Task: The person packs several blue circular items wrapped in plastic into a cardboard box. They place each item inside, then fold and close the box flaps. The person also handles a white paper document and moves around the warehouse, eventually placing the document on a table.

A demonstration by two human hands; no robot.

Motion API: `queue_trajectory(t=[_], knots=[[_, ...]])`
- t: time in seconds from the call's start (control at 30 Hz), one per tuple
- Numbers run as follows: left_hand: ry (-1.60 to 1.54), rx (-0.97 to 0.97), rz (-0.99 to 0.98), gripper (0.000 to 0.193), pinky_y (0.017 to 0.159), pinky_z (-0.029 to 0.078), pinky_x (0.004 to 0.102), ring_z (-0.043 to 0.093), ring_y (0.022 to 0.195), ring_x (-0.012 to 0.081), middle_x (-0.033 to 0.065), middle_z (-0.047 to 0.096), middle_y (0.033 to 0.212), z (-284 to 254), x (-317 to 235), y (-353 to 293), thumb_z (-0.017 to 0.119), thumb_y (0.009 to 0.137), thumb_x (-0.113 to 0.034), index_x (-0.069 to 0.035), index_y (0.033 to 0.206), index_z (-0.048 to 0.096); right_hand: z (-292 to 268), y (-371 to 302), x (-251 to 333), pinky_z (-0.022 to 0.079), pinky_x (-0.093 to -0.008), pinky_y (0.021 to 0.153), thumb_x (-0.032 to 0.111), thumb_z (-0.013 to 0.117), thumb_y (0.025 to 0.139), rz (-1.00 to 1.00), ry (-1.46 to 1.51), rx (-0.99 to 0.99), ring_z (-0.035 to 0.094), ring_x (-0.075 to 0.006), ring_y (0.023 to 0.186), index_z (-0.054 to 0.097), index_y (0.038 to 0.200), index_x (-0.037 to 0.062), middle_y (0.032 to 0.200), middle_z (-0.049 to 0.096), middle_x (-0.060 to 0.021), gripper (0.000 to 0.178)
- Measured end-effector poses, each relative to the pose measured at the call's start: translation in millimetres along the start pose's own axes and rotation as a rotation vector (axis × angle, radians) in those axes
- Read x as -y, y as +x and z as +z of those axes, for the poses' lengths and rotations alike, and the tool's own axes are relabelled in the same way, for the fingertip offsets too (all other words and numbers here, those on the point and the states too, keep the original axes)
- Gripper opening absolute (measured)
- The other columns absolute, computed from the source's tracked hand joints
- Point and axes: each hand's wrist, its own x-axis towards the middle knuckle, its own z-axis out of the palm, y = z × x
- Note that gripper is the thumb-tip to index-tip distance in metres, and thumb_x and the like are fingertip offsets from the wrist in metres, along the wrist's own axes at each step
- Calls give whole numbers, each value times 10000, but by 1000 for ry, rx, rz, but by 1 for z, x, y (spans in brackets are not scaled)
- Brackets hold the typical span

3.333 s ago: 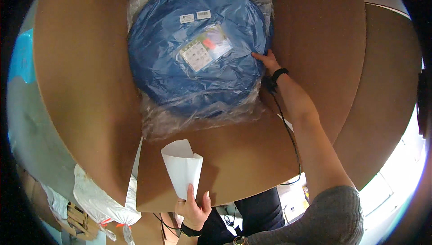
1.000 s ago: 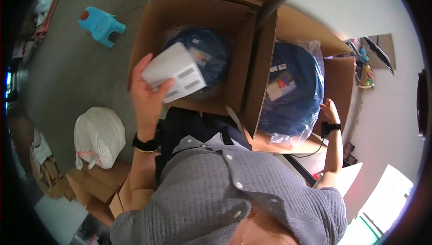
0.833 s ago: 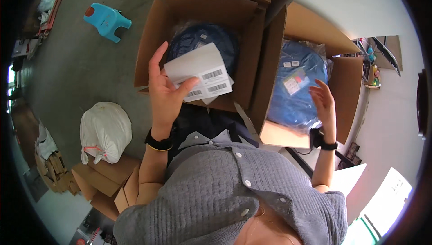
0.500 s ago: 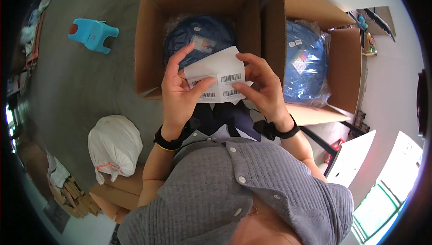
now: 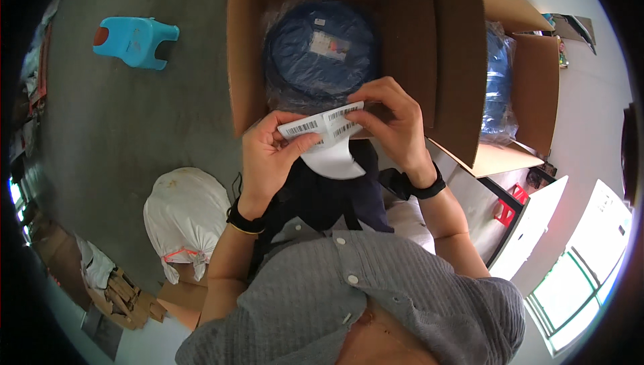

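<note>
Left hand [image 5: 272,157] and right hand [image 5: 392,123] pinch label sheet [image 5: 322,127] over box's near edge [image 5: 241,96] | peel slowly, keeping sticker flat.

White label sheets [image 5: 322,127] striped with black bars are seen against brown cardboard boxes [image 5: 429,49]; dark blue bundles [image 5: 318,49] are wrapped in clear plastic, a turquoise stool [image 5: 134,39] is set on grey floor [image 5: 134,123], beside a white sack [image 5: 184,214]
</note>
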Motion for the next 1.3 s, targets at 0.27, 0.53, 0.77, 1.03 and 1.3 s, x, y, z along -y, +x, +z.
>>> queue_trajectory(t=[0.27, 0.53, 0.77, 1.03, 1.3], knots=[[86, -157, -199, 331, 785, 504, 261, 612, 907, 147, 110, 626, 998, -25, 95, 34, 701, 766, 24, 54, 1057, 546, 32, 27, -106, 487, -335, 744, 10, 698, 729, -222, -152, 153, 608, -231, 837, 666, 862, 49, 925, 607, -112, 142], [482, -401, -12, 785, 1002, 372, 383, 416, 1225, 320, 233, 371, 1327, -32, 246, 16, 715, 803, -204, 52, 1365, 230, -11, 136, -302, 528, -300, 774, 109, 607, 876, 392, 491, -59, 602, -175, 891, 594, 979, 35, 989, 587, -62, 128], [793, -231, -261, 707, 1009, 359, 480, 362, 1240, 441, 284, 308, 1346, -14, 354, 18, 632, 860, -253, 59, 1358, 239, 9, 242, -647, 532, -291, 611, 170, 712, 793, 642, 78, -56, 616, -172, 678, 589, 965, -21, 841, 628, -90, 285], [1106, -276, -107, 611, 913, 338, 651, 323, 1202, 577, 314, 358, 1333, -7, 355, 29, 635, 841, -358, -112, 1342, 386, 70, 292, -735, 473, -290, 510, 166, 780, 718, 428, -5, -191, 598, -160, 616, 612, 837, -17, 738, 634, -90, 276], [930, -322, -124, 594, 923, 353, 642, 339, 1200, 577, 313, 310, 1384, 1, 354, 36, 638, 833, -306, -137, 1348, 396, 63, 300, -782, 500, -357, 624, 305, 814, 646, 366, -314, -251, 637, -249, 709, 620, 811, -10, 797, 660, -143, 405]])
